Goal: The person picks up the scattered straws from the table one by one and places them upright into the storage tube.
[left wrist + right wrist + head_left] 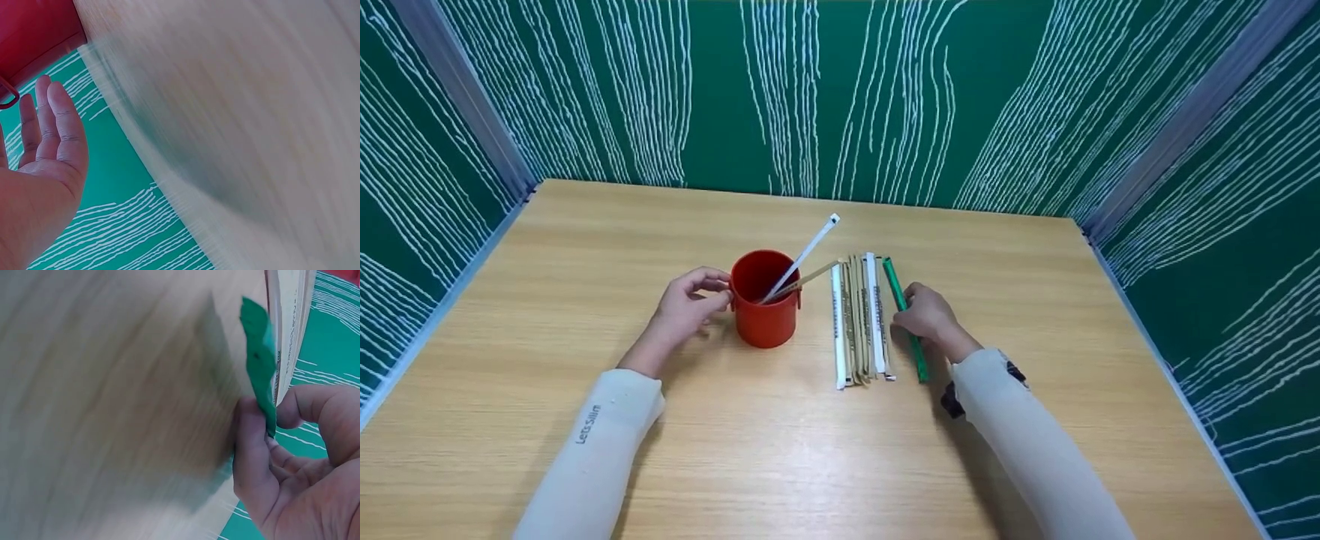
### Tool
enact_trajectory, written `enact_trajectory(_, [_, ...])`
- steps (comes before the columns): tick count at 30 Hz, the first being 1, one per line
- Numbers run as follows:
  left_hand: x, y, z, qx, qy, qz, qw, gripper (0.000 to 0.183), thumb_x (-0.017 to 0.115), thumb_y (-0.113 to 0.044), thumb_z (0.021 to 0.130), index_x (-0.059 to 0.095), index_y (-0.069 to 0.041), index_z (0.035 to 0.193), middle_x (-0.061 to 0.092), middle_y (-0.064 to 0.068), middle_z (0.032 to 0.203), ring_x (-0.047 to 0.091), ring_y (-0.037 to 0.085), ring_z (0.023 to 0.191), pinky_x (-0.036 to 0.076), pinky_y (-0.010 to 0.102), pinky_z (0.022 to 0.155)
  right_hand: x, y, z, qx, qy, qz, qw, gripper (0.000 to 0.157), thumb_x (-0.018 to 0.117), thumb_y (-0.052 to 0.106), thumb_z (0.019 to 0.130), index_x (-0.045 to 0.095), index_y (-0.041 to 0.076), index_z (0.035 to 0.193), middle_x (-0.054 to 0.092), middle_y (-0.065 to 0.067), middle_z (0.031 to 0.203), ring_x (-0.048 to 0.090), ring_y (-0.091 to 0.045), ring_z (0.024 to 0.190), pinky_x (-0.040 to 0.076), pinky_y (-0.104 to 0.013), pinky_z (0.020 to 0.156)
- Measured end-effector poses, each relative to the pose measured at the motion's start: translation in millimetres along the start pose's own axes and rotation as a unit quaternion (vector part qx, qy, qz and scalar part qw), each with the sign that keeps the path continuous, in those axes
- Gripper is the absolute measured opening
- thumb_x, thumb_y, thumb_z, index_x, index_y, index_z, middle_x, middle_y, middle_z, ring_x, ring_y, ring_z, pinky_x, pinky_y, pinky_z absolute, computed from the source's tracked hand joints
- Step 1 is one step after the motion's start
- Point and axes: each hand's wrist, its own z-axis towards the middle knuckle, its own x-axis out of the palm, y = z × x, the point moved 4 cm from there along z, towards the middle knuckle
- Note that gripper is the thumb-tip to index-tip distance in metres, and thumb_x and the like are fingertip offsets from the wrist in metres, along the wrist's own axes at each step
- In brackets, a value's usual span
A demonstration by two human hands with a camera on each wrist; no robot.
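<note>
A red cup [766,326] with a side handle stands upright on the table. My left hand [682,307] is at its left side, thumb and index finger meeting at the handle's attachment; the other fingers extend loosely in the left wrist view. Inside the cup lean a slim white wrapped stick [815,241] and a tan one [819,273]. My right hand [928,311] pinches a slim green wrapped stick [919,356] between thumb and fingers. In the right wrist view, the green stick's [260,354] crumpled flat end points upward.
Between cup and right hand, several white and tan wrapped sticks [876,322] lie side by side, some printed with dark lettering. The wooden table [780,465] meets green panels [720,97] with white wavy lines at the back and sides.
</note>
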Motion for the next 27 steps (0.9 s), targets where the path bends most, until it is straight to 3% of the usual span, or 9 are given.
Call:
enact_trajectory(4, [0.9,0.3,0.5,0.001,0.0,0.004,1.0,0.028,0.067,-0.024,0.09,0.062,-0.016,0.116,0.061,0.008,0.117,0.062,0.031,0.092,0.054,0.036,0.061,-2.6,0,-1,-0.011,-0.003,0.038,0.999,0.036,0.058,0.017,0.089,0.047,0.006,0.122,0.055,-0.016,0.117,0.052,-0.018,0.064,0.04,-0.027,0.043])
enact_trajectory(7, [1.3,0.6,0.2,-0.001,0.001,0.005,1.0,0.028,0.067,-0.025,0.09,0.062,-0.017,0.116,0.061,0.007,0.117,0.061,0.032,0.094,0.055,0.037,0.063,-4.6,3,-3,-0.028,-0.015,0.06,0.998,0.033,0.057,0.016,0.089,0.048,0.008,0.119,0.057,-0.012,0.101,0.046,-0.014,0.055,0.036,-0.026,0.042])
enact_trajectory(10, [1.1,0.7,-0.5,-0.005,0.004,0.008,0.9999,0.027,0.066,-0.026,0.091,0.061,-0.018,0.116,0.059,0.007,0.119,0.061,0.033,0.096,0.056,0.039,0.066,-6.3,7,-6,-0.044,-0.028,0.08,0.995,0.031,0.056,0.014,0.086,0.048,0.008,0.116,0.055,-0.008,0.085,0.045,-0.013,0.053,0.036,-0.026,0.044])
enact_trajectory(15, [0.0,-0.4,-1.7,-0.006,0.004,0.013,0.9999,0.026,0.066,-0.027,0.091,0.061,-0.02,0.116,0.059,0.007,0.121,0.06,0.03,0.096,0.056,0.041,0.069,-7.5,14,-11,-0.064,-0.043,0.135,0.988,0.029,0.055,0.011,0.086,0.048,0.005,0.115,0.053,-0.006,0.079,0.047,-0.015,0.054,0.04,-0.028,0.047])
enact_trajectory(22, [0.3,0.7,-0.4,0.0,0.006,0.016,0.9999,0.026,0.065,-0.026,0.092,0.061,-0.019,0.116,0.06,0.007,0.121,0.061,0.022,0.092,0.056,0.04,0.069,-13.7,22,-15,-0.107,-0.104,0.232,0.961,0.029,0.054,0.009,0.087,0.05,-0.003,0.113,0.044,-0.003,0.076,0.044,-0.015,0.059,0.039,-0.027,0.049])
enact_trajectory(27, [-0.1,0.5,0.5,0.003,0.01,0.011,0.9999,0.026,0.064,-0.024,0.092,0.06,-0.018,0.117,0.06,0.007,0.12,0.062,0.023,0.093,0.056,0.04,0.07,-14.6,35,-22,-0.114,-0.105,0.307,0.939,0.023,0.051,0.01,0.088,0.048,0.001,0.109,0.042,-0.003,0.078,0.042,-0.017,0.063,0.043,-0.034,0.051])
